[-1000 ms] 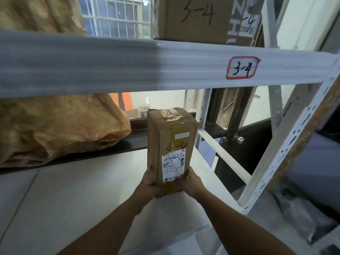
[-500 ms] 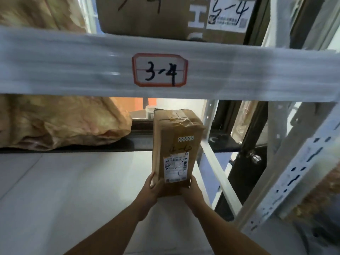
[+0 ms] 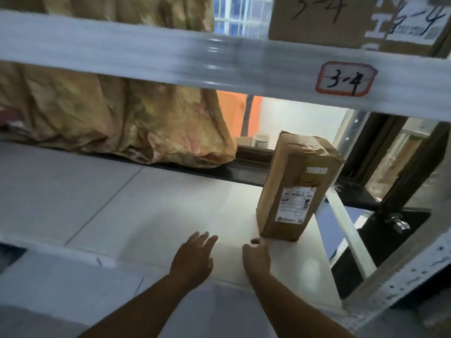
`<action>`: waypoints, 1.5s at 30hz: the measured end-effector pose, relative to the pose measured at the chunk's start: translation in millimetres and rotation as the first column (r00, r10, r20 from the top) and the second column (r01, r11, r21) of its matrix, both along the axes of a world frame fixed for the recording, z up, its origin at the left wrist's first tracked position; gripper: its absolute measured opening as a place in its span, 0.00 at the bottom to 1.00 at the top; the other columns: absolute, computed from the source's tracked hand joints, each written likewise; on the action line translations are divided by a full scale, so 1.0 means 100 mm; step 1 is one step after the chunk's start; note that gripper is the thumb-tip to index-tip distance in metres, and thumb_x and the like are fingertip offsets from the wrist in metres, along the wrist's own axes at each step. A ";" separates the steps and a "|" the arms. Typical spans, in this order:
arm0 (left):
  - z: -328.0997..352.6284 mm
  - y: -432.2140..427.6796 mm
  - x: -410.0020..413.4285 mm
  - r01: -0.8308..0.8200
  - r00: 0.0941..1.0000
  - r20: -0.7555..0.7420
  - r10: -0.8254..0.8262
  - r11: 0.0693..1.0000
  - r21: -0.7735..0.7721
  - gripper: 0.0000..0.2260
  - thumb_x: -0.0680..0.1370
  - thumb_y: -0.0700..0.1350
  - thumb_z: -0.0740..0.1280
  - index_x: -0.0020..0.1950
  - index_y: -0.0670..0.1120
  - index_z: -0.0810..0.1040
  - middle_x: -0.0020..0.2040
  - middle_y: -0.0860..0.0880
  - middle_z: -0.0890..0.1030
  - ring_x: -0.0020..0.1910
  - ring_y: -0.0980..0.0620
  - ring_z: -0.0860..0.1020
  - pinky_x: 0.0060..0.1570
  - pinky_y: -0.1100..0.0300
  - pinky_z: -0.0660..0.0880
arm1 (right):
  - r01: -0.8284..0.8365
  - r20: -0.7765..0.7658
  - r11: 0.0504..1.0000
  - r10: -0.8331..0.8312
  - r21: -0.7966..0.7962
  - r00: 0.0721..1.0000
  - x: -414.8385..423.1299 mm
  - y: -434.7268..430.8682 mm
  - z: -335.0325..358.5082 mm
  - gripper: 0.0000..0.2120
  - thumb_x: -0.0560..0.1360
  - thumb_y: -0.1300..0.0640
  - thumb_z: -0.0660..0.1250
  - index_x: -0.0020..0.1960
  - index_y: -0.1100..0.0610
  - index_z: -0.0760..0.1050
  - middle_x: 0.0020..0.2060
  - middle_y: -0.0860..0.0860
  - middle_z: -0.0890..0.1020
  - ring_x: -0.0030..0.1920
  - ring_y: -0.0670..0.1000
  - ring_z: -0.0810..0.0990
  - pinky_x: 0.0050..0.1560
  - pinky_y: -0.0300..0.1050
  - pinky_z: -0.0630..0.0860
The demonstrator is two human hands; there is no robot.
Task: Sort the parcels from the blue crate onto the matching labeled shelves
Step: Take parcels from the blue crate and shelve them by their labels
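A tall brown cardboard parcel (image 3: 296,184), taped and bearing a white shipping label with a handwritten number, stands upright on the white shelf board (image 3: 146,215) near its right end. My left hand (image 3: 192,259) hovers over the board just left of and in front of the parcel, fingers straight and empty. Close by the parcel's lower left corner is my right hand (image 3: 256,257), empty with its fingers loosely curled; I cannot tell whether it touches the parcel. The beam above carries a red-framed label (image 3: 345,79) reading 3-4. The blue crate is out of view.
A large crumpled tan bag (image 3: 117,123) fills the back left of this shelf. On the shelf above stand cardboard boxes (image 3: 322,18) marked 3-4. A white perforated upright (image 3: 400,276) and a slanted brace (image 3: 346,228) bound the right side.
Both hands have let go of the parcel and drawn back toward me; it now stands alone on the board. The view has swung left, so the 3-4 label lies further right.
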State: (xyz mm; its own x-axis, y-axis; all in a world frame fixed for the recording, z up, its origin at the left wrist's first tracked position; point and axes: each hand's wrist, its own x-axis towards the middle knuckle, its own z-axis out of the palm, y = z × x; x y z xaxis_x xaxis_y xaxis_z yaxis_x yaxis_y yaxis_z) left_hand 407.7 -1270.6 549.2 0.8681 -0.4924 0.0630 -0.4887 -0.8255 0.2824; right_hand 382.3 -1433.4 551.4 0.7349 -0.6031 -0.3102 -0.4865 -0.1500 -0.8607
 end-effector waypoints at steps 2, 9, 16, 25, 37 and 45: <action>0.01 0.54 -0.09 -0.053 0.985 0.169 0.026 0.987 0.154 0.29 0.57 0.44 0.79 0.58 0.47 0.82 0.58 0.44 0.82 0.57 0.41 0.80 0.50 0.46 0.79 | -0.247 -0.015 0.952 0.248 -0.183 0.969 -0.02 0.52 0.04 0.15 0.75 0.61 0.62 0.61 0.54 0.69 0.49 0.54 0.79 0.47 0.54 0.78 0.51 0.48 0.77; 0.13 2.64 -0.83 -0.432 0.902 0.217 0.374 0.786 0.442 0.26 0.82 0.47 0.52 0.79 0.44 0.50 0.79 0.43 0.48 0.77 0.42 0.45 0.72 0.39 0.42 | -0.717 -0.413 0.085 0.768 -0.692 0.490 -0.23 2.44 0.07 0.25 0.78 0.57 0.58 0.75 0.51 0.62 0.74 0.54 0.63 0.76 0.56 0.56 0.72 0.48 0.60; 0.22 4.39 -1.75 -0.722 0.605 0.154 0.781 0.457 0.519 0.28 0.82 0.45 0.50 0.78 0.39 0.41 0.78 0.41 0.42 0.77 0.40 0.40 0.71 0.37 0.39 | -0.673 -0.596 -0.390 0.798 -0.628 0.093 -0.53 4.21 0.01 0.29 0.79 0.55 0.58 0.78 0.51 0.55 0.78 0.55 0.52 0.78 0.57 0.43 0.76 0.51 0.47; -0.18 5.87 -2.84 -0.821 0.167 -0.016 0.986 0.148 0.552 0.29 0.83 0.51 0.49 0.78 0.42 0.38 0.78 0.43 0.39 0.76 0.41 0.37 0.72 0.39 0.40 | -0.581 -0.660 -0.627 0.726 -0.519 -0.195 -0.66 6.09 -0.22 0.28 0.76 0.55 0.61 0.75 0.53 0.60 0.73 0.55 0.63 0.75 0.58 0.54 0.72 0.49 0.60; -0.61 7.37 -3.40 -0.847 -0.160 -0.176 0.971 -0.044 0.529 0.31 0.81 0.51 0.54 0.79 0.48 0.40 0.79 0.47 0.39 0.77 0.44 0.40 0.74 0.47 0.45 | -0.442 -0.636 -0.809 0.582 -0.387 -0.507 -0.30 8.46 -0.74 0.35 0.77 0.54 0.61 0.79 0.48 0.48 0.79 0.56 0.49 0.78 0.60 0.47 0.76 0.52 0.53; -0.82 8.12 -3.43 -0.806 -0.321 -0.169 0.932 -0.174 0.566 0.26 0.79 0.45 0.55 0.78 0.50 0.53 0.79 0.46 0.44 0.78 0.43 0.43 0.74 0.46 0.50 | -0.349 -0.690 -0.888 0.455 -0.301 -0.563 -0.14 9.57 -0.99 0.35 0.78 0.57 0.61 0.79 0.48 0.47 0.79 0.56 0.47 0.78 0.60 0.45 0.76 0.55 0.52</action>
